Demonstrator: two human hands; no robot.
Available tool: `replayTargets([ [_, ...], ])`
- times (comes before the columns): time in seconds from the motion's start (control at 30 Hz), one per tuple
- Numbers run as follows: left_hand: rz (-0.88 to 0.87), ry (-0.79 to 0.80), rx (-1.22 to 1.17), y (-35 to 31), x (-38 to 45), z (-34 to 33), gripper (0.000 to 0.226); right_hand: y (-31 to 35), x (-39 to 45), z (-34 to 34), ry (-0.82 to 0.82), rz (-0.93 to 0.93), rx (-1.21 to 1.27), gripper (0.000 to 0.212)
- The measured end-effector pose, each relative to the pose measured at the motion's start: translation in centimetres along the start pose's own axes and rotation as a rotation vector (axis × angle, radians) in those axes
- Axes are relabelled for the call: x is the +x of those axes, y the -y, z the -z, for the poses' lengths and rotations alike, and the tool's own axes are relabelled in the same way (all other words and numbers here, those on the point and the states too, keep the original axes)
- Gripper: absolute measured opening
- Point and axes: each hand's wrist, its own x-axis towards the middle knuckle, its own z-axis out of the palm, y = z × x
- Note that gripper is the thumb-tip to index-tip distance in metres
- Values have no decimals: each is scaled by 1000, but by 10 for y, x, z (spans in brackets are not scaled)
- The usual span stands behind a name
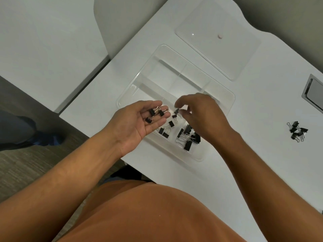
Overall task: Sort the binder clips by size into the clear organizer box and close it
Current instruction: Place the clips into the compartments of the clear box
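Over the organizer box [225, 102], right hand [201, 114] pinches a small clip [176, 111]; flat left palm [139, 121] carries three

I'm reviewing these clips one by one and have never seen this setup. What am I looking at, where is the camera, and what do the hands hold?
There is no machine here: a person works with two bare hands, and the single camera sits on their head, looking down. On the white table lies a clear organizer box with its lid set aside behind it. The left hand is held palm up, carrying three small binder clips. The right hand pinches another small clip over the box. In the box's near compartments lie more small clips and larger clips. An unsorted pile waits on the table to the right.
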Motion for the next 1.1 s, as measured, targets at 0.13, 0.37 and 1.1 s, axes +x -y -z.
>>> replayTargets([
  [0.13, -33, -13, 19, -3, -3, 9, 36, -6, 14, -18, 140, 154, -357, 23],
  [0.37, -78, -29, 39, -6, -9, 17, 35, 4, 31, -28, 245, 330, -514, 44],
  [1.1, -201, -103, 180, -2, -16, 22, 27, 12, 32, -10, 275, 102, -106, 25],
])
